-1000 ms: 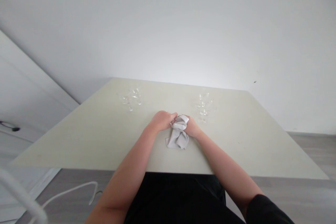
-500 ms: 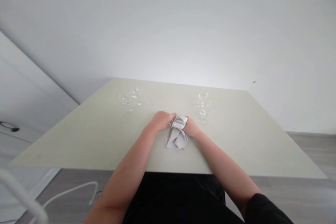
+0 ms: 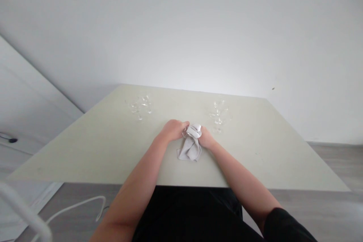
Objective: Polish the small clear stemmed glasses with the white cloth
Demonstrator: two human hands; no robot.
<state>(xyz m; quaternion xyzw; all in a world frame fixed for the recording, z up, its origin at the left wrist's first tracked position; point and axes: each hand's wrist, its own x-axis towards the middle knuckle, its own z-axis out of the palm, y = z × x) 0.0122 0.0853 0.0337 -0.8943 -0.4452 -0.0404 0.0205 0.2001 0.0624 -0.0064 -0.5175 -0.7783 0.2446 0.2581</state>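
Observation:
Over the middle of the table, my left hand (image 3: 175, 130) is closed around a clear glass (image 3: 184, 133), of which only a small part shows beside the fingers. A light grey cloth (image 3: 191, 149) is bunched against the glass, and its lower end hangs toward the table's front edge. My right hand (image 3: 207, 137) is closed on the cloth from the right, its fingers mostly hidden behind the folds. Several clear stemmed glasses (image 3: 140, 107) stand to the left, beyond my left hand. More clear glasses (image 3: 219, 115) stand just beyond my right hand.
The pale table (image 3: 99, 147) reaches back to a white wall (image 3: 181, 38). White cabinet fronts (image 3: 25, 113) are at the left. A white curved tube (image 3: 25, 210) rises at the lower left, near the table's front corner.
The cloth's upper fold around the glass has shifted slightly, with the right hand turning a little. Both hands stay in nearly the same place, and the standing glasses have not moved.

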